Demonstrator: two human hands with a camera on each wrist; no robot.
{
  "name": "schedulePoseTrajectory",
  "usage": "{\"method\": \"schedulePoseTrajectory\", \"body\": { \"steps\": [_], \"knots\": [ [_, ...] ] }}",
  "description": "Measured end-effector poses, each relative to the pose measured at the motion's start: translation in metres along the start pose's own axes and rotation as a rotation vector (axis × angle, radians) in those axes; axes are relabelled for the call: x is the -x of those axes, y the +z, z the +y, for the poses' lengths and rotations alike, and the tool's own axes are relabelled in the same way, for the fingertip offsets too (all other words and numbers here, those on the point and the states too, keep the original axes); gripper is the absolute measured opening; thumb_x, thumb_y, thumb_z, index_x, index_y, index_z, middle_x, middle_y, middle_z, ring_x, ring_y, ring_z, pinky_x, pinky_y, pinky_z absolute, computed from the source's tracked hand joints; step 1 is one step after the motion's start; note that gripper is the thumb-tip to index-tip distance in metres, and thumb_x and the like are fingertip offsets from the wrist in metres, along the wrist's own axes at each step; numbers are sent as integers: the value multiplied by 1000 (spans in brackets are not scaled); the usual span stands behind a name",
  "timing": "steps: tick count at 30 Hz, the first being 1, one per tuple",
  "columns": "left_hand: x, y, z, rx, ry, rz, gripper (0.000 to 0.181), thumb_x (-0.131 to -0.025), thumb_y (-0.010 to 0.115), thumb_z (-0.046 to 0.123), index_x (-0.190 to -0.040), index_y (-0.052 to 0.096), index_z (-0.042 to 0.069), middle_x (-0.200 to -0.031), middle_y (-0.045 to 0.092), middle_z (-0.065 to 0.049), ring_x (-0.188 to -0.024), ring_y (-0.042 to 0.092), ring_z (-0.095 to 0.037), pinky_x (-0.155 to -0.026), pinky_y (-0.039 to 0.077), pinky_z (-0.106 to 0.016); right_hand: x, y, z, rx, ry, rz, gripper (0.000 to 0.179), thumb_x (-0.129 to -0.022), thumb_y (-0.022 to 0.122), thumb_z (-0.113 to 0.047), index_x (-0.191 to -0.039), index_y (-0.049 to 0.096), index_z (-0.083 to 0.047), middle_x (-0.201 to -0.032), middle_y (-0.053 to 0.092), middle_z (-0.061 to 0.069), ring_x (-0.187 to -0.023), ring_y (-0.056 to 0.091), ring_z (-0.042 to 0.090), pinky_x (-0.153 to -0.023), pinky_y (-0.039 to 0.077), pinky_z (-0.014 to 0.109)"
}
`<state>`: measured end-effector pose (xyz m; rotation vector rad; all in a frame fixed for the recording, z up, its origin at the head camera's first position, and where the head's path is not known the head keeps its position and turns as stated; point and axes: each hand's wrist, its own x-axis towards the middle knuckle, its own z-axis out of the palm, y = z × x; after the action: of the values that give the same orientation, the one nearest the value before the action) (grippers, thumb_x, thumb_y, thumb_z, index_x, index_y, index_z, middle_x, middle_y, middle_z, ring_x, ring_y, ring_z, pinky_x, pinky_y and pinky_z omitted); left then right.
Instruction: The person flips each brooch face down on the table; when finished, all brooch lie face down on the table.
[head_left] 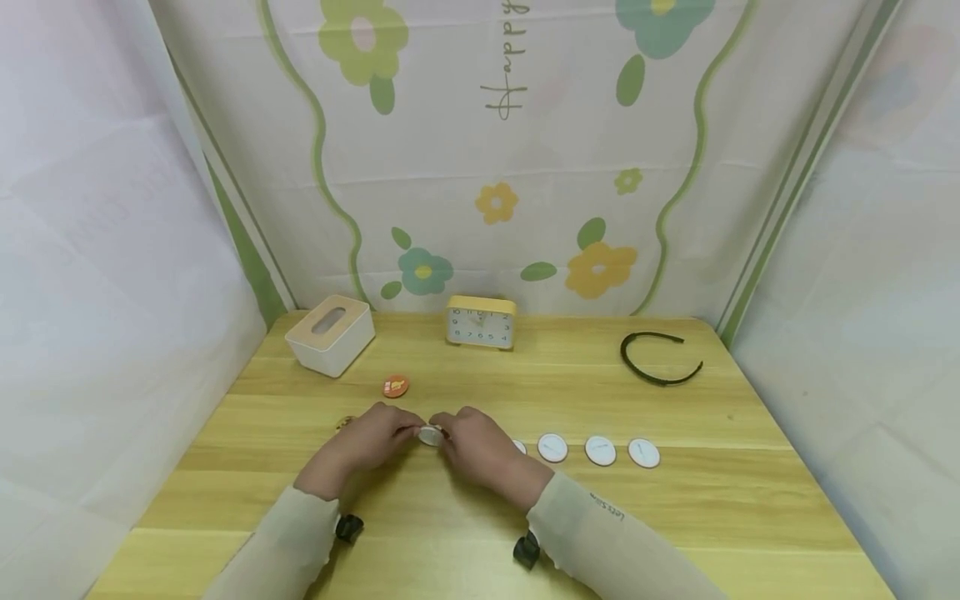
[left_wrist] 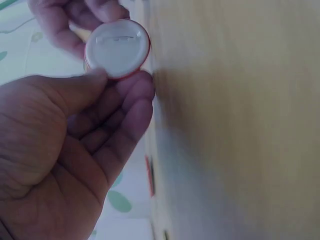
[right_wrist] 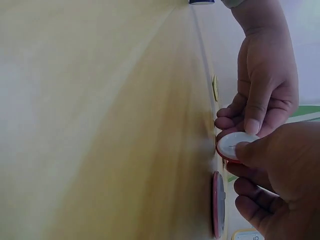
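Note:
A round pin badge (head_left: 431, 436) is held just above the table between both hands, its white back with the pin facing up. My left hand (head_left: 367, 437) pinches one edge between thumb and fingers. From the opposite side my right hand (head_left: 480, 446) pinches it too, thumb on the white back in the right wrist view. A red rim shows round the badge (left_wrist: 117, 49) in the left wrist view. Beyond the left hand lies an orange-red badge (head_left: 396, 386), face up. A yellowish badge (head_left: 345, 422) is partly hidden behind that hand.
Several badges, white back up, lie in a row right of my right hand, including one badge (head_left: 552, 447) near it and one badge (head_left: 643, 452) at the far end. Behind stand a tissue box (head_left: 330, 337), a yellow clock (head_left: 481, 325) and a black headband (head_left: 660, 382).

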<state>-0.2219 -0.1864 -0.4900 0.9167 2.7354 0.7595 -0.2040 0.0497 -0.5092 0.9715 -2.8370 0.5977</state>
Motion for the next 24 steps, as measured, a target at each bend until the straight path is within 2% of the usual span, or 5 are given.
{"method": "schedulePoseTrajectory", "body": {
  "steps": [7, 11, 15, 21, 24],
  "knots": [
    [-5, 6, -3, 20, -36, 5, 18, -109, 66, 13, -108, 82, 20, -97, 76, 12, -85, 63, -3, -82, 57, -30, 0, 4, 2, -38, -39, 6, 26, -107, 72, -24, -133, 72, -25, -109, 79, -3, -92, 64, 14, -84, 57, 29],
    [-5, 7, -1, 52, -80, 46, 13, -107, 69, 11, -106, 78, 20, -95, 75, 11, -84, 64, -4, -80, 56, -30, 0, 1, 1, -5, -28, -3, 22, -104, 75, -23, -126, 77, -22, -107, 80, -6, -91, 63, 12, -83, 55, 27],
    [-4, 7, 4, 83, -86, 77, 11, -102, 75, 7, -106, 73, 18, -92, 74, 9, -85, 65, -6, -78, 56, -29, 0, -3, -1, 41, -12, -24, 21, -100, 82, -28, -119, 81, -19, -103, 80, -7, -89, 60, 11, -82, 53, 25],
    [-5, 8, 7, 133, -117, 8, 19, -96, 82, 6, -105, 76, 21, -91, 72, 9, -85, 64, -10, -79, 55, -29, 0, -5, -2, 74, -8, -45, 24, -96, 86, -33, -114, 82, -18, -97, 80, -8, -88, 60, 12, -83, 53, 26],
    [-5, 10, 4, 132, -115, -22, 21, -94, 85, 7, -107, 78, 23, -94, 72, 12, -88, 65, -10, -81, 55, -30, 1, -4, -1, 53, -8, -56, 22, -94, 88, -33, -110, 82, -19, -91, 77, -10, -85, 58, 11, -81, 51, 26]
  ]
}}
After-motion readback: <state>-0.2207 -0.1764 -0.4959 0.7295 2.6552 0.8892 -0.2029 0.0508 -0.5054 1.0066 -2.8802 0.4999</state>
